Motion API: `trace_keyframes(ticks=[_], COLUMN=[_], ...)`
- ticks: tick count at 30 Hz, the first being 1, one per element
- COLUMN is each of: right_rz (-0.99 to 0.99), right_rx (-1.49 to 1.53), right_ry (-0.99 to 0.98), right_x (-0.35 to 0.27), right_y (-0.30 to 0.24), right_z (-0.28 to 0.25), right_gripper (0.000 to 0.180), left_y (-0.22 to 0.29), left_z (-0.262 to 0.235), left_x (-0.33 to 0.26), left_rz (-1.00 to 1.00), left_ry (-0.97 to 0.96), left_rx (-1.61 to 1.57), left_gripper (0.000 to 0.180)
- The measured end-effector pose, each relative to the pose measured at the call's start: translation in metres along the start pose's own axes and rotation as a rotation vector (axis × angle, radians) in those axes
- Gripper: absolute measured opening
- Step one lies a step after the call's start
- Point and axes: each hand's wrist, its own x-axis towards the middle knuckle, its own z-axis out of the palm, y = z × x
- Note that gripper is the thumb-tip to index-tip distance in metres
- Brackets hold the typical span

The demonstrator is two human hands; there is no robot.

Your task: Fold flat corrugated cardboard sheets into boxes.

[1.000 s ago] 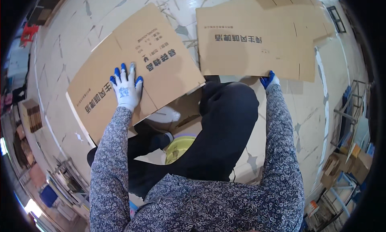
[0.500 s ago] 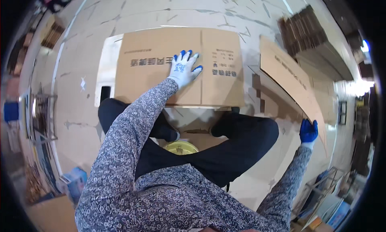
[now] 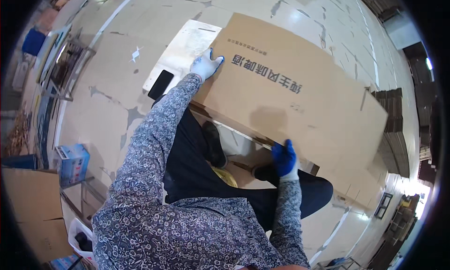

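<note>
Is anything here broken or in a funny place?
A black phone lies on a pale sheet on the floor, beside the left hand. The floor has dark chipped patches. The flat cardboard box looks undamaged.

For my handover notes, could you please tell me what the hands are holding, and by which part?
Both hands hold the large flat brown cardboard sheet: left hand at its far-left edge, right hand on its near edge.

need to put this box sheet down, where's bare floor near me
Bare floor lies left of the pale board, beyond the black phone. Crowded at the feet under the flat cardboard sheet, held by left hand and right hand.
</note>
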Motion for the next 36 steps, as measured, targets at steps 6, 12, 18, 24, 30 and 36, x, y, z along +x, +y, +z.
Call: trace_keyframes(ticks=[6, 12, 18, 24, 30, 36], right_rz=[0.382, 0.688, 0.78, 0.811, 0.802, 0.803], right_rx=[0.27, 0.302, 0.193, 0.169, 0.08, -0.064], right_ry=[-0.199, -0.154, -0.155, -0.201, -0.006, -0.13], right_x=[0.027, 0.02, 0.031, 0.039, 0.037, 0.027], right_y=[0.036, 0.005, 0.006, 0.013, 0.014, -0.008], right_z=[0.008, 0.023, 0.035, 0.026, 0.049, 0.044], right_gripper=[0.04, 0.047, 0.047, 0.048, 0.051, 0.056], left_y=[-0.029, -0.026, -0.034, -0.022, -0.004, 0.048], left_z=[0.007, 0.011, 0.008, 0.012, 0.064, 0.125], left_x=[-0.002, 0.005, 0.006, 0.011, -0.024, -0.08], left_rz=[-0.202, -0.26, -0.254, -0.212, 0.503, 0.638], left_ry=[0.072, 0.013, 0.036, 0.014, 0.29, 0.06], left_rx=[0.258, 0.197, 0.167, 0.245, 0.593, 0.801], left_gripper=[0.079, 0.07, 0.065, 0.066, 0.064, 0.073])
